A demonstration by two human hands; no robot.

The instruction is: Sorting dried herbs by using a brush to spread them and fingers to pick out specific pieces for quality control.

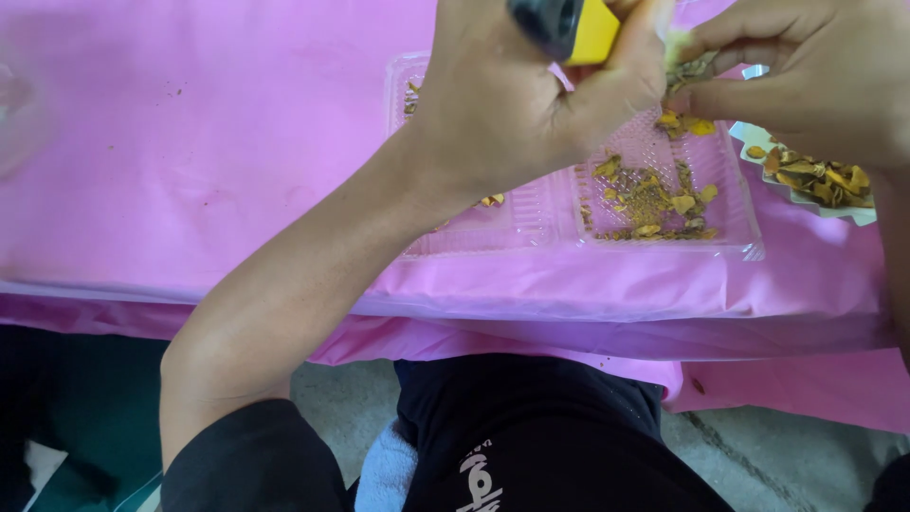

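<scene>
Black-clothed knees [531, 427] sit under the pink table [190, 142]. Left hand [512, 95] squeezes a yellow-black tool [569, 27], slanting up-left; right hand [806, 76] pinches a peel scrap [690, 68].

Pink table cover [190, 142] — grey concrete floor [758, 455].

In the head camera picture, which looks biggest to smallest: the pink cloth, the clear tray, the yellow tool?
1. pink cloth
2. clear tray
3. yellow tool, though mostly hidden in the left hand and cut off by the picture's edge.
</scene>
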